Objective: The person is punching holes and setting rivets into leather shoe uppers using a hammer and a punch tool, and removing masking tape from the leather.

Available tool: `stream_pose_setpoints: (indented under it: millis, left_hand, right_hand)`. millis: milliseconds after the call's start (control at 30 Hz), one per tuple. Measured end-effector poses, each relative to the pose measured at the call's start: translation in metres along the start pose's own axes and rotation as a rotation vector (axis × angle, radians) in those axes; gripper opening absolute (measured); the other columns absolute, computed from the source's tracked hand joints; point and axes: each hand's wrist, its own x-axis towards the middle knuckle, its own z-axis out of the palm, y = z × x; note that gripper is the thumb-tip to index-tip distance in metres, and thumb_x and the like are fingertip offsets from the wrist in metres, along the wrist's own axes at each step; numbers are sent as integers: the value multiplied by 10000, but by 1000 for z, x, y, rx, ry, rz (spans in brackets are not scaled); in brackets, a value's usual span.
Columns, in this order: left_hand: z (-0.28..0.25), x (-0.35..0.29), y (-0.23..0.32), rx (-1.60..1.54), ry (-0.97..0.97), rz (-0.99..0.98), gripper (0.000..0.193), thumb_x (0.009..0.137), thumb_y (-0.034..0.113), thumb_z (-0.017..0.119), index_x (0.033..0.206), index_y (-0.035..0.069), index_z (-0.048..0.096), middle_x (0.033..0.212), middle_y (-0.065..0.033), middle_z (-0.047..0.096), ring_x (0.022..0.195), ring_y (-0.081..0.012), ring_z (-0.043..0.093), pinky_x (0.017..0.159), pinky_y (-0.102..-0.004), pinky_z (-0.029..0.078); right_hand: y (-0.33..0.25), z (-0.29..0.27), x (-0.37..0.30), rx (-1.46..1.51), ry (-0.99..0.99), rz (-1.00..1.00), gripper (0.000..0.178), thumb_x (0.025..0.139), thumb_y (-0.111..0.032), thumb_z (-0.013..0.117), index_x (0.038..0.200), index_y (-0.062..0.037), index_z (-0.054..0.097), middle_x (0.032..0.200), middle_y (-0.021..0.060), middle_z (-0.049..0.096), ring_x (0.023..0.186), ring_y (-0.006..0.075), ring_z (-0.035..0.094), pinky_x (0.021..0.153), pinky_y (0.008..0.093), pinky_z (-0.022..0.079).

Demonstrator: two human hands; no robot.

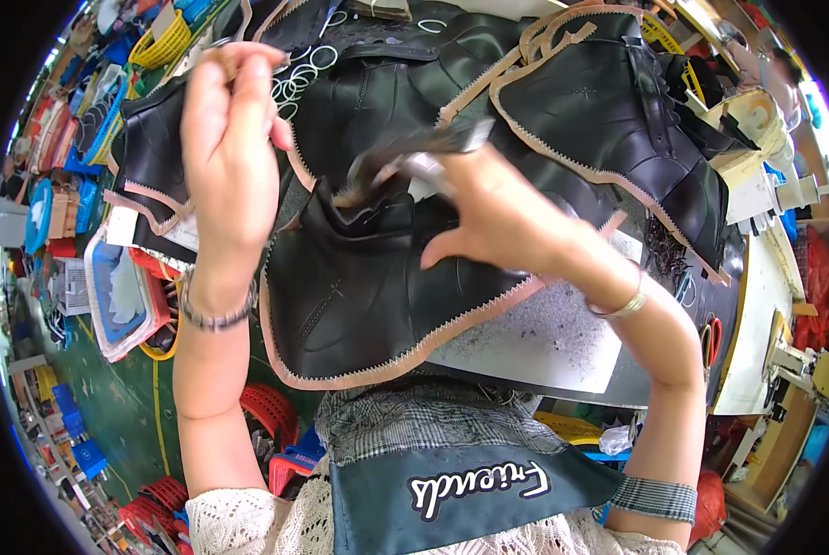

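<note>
Black leather piece (359, 296) with a pink zigzag edge, lying on the grey counter (544, 342) just in front of the body. Pinched at its top fold by the right hand (488, 217), fingers closed around a blurry dark tool, maybe a brush (414, 148). Left hand (229, 129) lifted above it, fingers curled shut on something too small to tell. Looks like brushing or trimming the fold; next needs a steady hold and a careful stroke. More black pieces (608, 111) behind. White rings (294, 79) near. Red, blue and yellow baskets (160, 42) on the left.
</note>
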Motion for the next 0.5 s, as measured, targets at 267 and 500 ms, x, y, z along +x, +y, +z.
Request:
stream_pose_setpoints:
  millis: [267, 500]
  left_hand:
    - [0, 35, -85, 798, -146, -146, 513, 836, 366, 736, 1185, 20, 586, 915, -152, 654, 871, -274, 653, 758, -369, 514]
    - [120, 22, -103, 990, -554, -66, 635, 802, 390, 739, 1201, -57, 528, 1083, -288, 606, 982, -424, 646, 839, -447, 539]
  right_hand:
    - [-58, -122, -39, -398, 208, 285, 230, 824, -40, 658, 1039, 0, 588, 835, 186, 630, 744, 342, 624, 718, 414, 518]
    - [164, -198, -56, -1055, 388, 749, 577, 737, -403, 819, 1015, 51, 596, 972, 238, 663, 934, 434, 635, 794, 468, 508]
